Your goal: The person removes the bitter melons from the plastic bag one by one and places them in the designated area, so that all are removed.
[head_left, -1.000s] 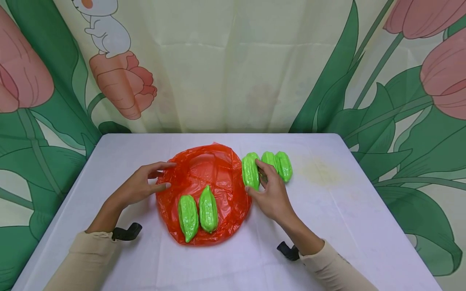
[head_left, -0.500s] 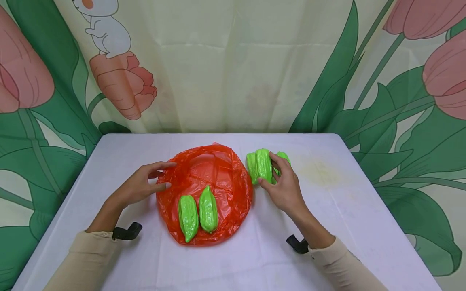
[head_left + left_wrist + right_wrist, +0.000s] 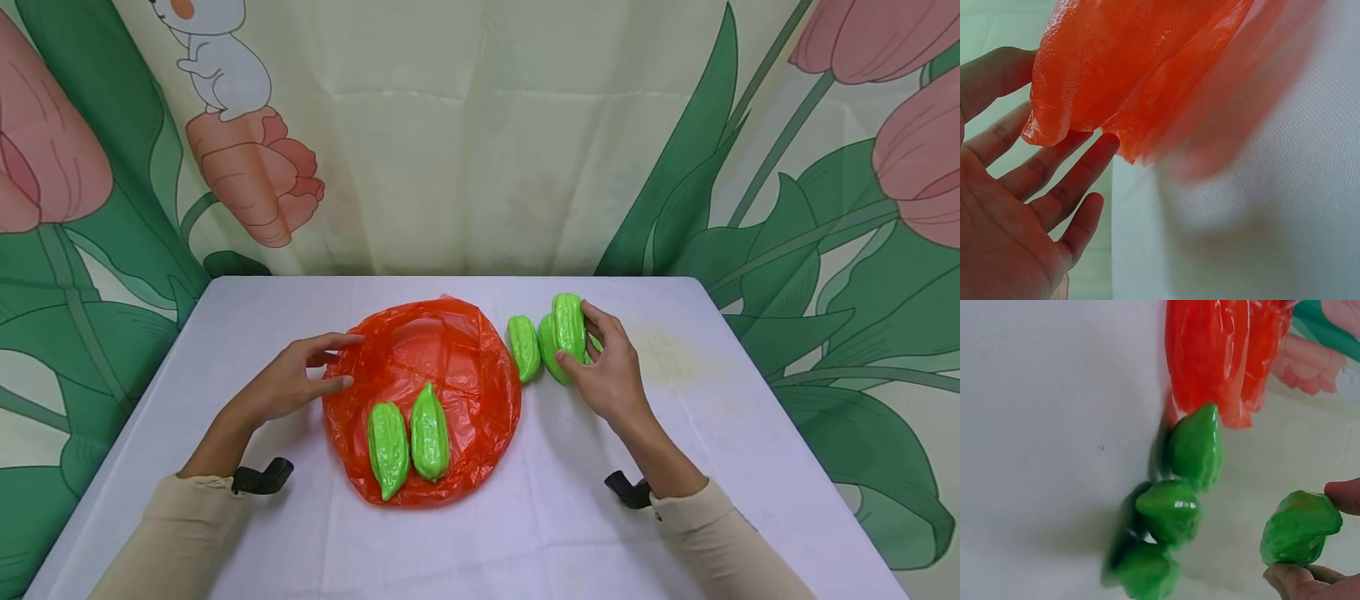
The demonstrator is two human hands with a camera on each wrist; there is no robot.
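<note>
My right hand point(image 3: 611, 367) pinches a glossy green bitter melon point(image 3: 569, 325) between thumb and fingers, raised above the table. Under and beside it, three more bitter melons lie in a row; the leftmost bitter melon point(image 3: 523, 348) nearly meets the red plastic bag point(image 3: 457, 350), and the rightmost is mostly hidden by the hand. In the right wrist view, the held bitter melon point(image 3: 1297, 528) hangs apart from that row. Two bitter melons point(image 3: 430, 433) rest in the round, opened-out bag. At the bag's left edge my left hand point(image 3: 281, 379) touches the plastic point(image 3: 1122, 69) with spread, relaxed fingers.
A white cloth covers the table point(image 3: 465, 550), with a pale yellowish stain point(image 3: 667, 354) at right. A printed curtain point(image 3: 480, 167) with tulips and a rabbit hangs behind it. Black wrist mounts point(image 3: 262, 477) stick out by both sleeves.
My right hand has moved right and slightly away from me, carrying the held bitter melon from the bag's right edge over the row. My left hand and the bag stay put.
</note>
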